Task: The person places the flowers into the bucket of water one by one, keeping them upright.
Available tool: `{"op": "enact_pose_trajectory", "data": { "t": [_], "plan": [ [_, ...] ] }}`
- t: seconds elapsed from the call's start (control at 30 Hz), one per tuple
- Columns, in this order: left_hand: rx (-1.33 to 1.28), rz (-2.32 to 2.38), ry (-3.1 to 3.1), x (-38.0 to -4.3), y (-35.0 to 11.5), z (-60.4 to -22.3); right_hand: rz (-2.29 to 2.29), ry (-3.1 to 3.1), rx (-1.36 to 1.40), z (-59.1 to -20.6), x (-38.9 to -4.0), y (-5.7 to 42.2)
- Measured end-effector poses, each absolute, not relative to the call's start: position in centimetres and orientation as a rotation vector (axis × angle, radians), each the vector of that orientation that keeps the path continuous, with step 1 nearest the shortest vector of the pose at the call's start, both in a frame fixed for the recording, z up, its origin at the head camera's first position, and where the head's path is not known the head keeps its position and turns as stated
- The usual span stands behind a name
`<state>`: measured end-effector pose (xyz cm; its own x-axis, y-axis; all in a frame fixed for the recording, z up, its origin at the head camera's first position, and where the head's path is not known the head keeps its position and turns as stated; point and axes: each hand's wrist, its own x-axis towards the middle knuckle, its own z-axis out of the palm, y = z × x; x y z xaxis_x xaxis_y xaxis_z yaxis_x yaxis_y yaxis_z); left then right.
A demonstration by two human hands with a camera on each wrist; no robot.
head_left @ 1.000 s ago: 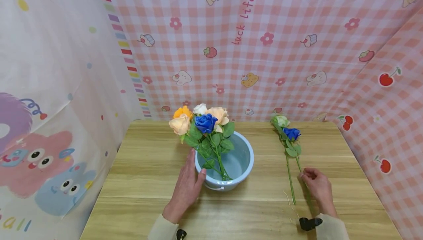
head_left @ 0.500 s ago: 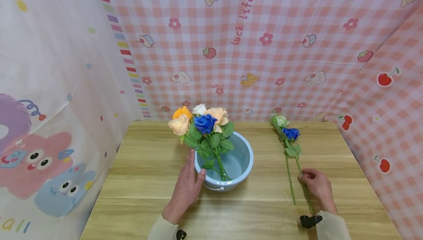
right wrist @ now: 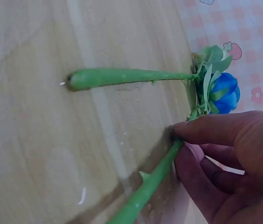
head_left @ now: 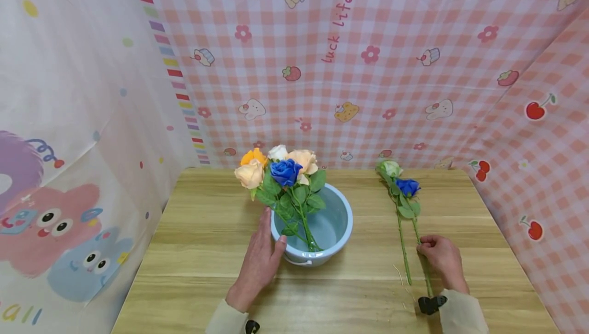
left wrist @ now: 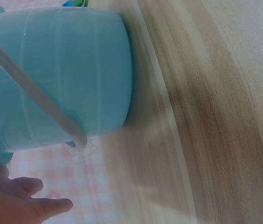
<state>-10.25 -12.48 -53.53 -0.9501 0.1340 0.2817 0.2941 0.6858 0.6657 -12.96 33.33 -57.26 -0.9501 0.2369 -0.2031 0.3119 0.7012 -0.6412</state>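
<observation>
A light-blue bucket (head_left: 342, 234) stands on the table, with several artificial roses leaning in it, among them a blue rose (head_left: 286, 172). My left hand (head_left: 258, 260) rests against the bucket's near left rim, fingers extended; the left wrist view shows the bucket's side (left wrist: 71, 70) and the fingers (left wrist: 29, 200) beside its rim. At the right, my right hand (head_left: 443, 260) pinches the green stem (right wrist: 145, 186) of a second blue rose (head_left: 407, 187) between thumb and fingertips, low over the table. Left of it lies a pale green-white rose (head_left: 391, 169), leaves overlapping.
A grey-white handle (left wrist: 33, 88) hangs down the bucket's side. Thin pale scraps (head_left: 398, 274) lie on the wooden table (head_left: 202, 252) near the stem ends. A pink checked cloth (head_left: 276, 93) hangs behind the table.
The right hand has shifted very slightly, and the pinched blue rose has moved a little, its lower stem end swinging left. The left hand and bucket stay in place.
</observation>
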Motion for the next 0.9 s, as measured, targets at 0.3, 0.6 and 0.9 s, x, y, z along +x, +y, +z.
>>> {"op": "enact_pose_trajectory", "data": {
  "t": [0.3, 0.6, 0.9],
  "plan": [
    [-0.336, -1.135, -2.703, -10.10, -12.44, -53.31, -1.208, 2.702, 0.429, -56.41, -12.70, 33.61],
    [-0.339, -1.135, -2.699, -10.17, -12.42, -53.37, -1.389, 2.561, 0.467, -56.74, -12.52, 34.01],
    [-0.340, -1.134, -2.696, -10.23, -12.45, -53.41, -1.535, 2.444, 0.523, -57.24, -12.33, 34.16]
  ]
}}
